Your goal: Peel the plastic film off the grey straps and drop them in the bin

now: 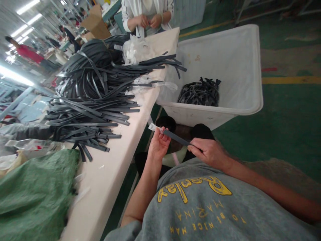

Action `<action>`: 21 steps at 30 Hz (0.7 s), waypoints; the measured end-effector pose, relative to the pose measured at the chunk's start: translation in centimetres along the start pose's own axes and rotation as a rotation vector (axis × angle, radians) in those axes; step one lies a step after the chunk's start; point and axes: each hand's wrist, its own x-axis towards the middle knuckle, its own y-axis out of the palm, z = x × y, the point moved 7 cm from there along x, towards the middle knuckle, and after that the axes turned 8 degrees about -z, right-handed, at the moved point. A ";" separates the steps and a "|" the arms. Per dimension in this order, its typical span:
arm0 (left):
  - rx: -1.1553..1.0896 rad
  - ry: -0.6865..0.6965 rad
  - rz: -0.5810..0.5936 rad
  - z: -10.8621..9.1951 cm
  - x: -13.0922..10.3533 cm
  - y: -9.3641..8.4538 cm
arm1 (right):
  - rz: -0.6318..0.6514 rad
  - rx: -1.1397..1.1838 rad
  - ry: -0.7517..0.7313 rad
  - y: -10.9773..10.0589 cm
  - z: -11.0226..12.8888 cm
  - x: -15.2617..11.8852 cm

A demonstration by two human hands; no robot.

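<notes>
Right of the cream table (120, 164) we see one white plastic bin (225, 57); on the table, one green woven sack (37, 190) covers the near end, and piled strips (92, 80) exceed our counting. One co-worker (147, 22) is at its far end. Beside the table is one flat grey strip (178, 138): our right hand (210, 152) closes its fingers around it, our left hand (159, 145) pinches one white plastic piece (151, 127) at its tip.

a pale-topped table (120, 160) runs just left of the grip. to its right spreads a green floor (288, 134) with brownish patches, crossed by a yellow line (291, 80). well beyond the grip stand metal legs (240, 14); far off, up and left of it, tube lights (15, 75) glow.
</notes>
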 end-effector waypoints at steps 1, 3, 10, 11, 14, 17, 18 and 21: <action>-0.002 0.005 0.005 0.0 0.0 0.0 | -0.003 -0.018 -0.005 0.2 -0.1 0.0; 0.009 0.011 0.018 0.2 -0.1 0.0 | -0.001 -0.040 -0.008 0.6 -0.2 0.2; 0.041 0.021 -0.003 0.3 -0.3 -0.5 | -0.027 -0.026 -0.025 0.5 -0.1 0.1; 0.042 0.019 -0.006 0.3 -0.3 -0.5 | -0.035 -0.024 -0.029 0.5 -0.1 -0.1; 0.036 0.016 -0.008 0.4 -0.3 -0.4 | -0.038 -0.044 -0.021 0.7 -0.5 -0.3; 0.027 0.018 -0.009 0.5 -0.4 -0.3 | -0.044 -0.071 -0.016 1.0 -0.7 -0.3; 0.025 0.020 -0.006 0.5 -0.5 -0.3 | -0.051 -0.075 -0.017 1.0 -0.7 -0.3; 0.013 0.030 0.006 0.4 -0.5 -0.3 | -0.070 -0.078 -0.026 0.9 -0.5 -0.3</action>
